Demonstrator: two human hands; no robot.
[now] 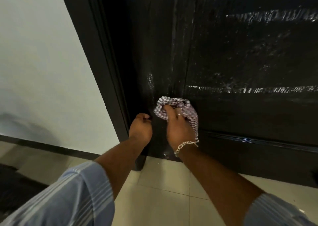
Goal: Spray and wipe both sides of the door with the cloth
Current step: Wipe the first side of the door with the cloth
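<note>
checked cloth [177, 110] bunched in right hand [179, 127] | pressed low on door [240, 62] | left hand [141, 129] at door edge

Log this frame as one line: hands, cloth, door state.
right hand: pressing checked cloth low on dark door | left hand: closed at door edge | door: wet streaks visible | spray bottle: not seen
</note>
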